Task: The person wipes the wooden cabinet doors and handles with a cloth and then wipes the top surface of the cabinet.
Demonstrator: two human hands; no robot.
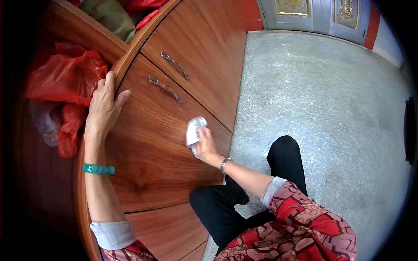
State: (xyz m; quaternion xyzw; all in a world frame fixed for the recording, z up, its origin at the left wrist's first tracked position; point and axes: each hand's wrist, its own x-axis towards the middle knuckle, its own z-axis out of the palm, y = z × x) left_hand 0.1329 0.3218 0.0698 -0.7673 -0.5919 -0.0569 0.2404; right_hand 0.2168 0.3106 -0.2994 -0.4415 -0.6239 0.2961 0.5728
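My right hand [207, 147] presses a crumpled white cloth [194, 130] against the lower part of a brown wooden cabinet door [148, 143]. The hand and cloth are slightly blurred, and the fingers are partly hidden by the cloth. My left hand [103, 104] lies on the cabinet's top edge [123, 71], its fingers stretched out and the thumb apart, with nothing held. A metal handle [165, 88] is on this door, to the right of my left hand. A second handle [175, 65] is on the neighbouring door.
Red plastic bags [69, 74] lie on the cabinet beside my left hand. A green bag [109, 17] sits in a compartment at the upper left. Grey floor [313, 95] spreads to the right, toward silver double doors [320, 17]. My bent legs [222, 209] are close to the cabinet.
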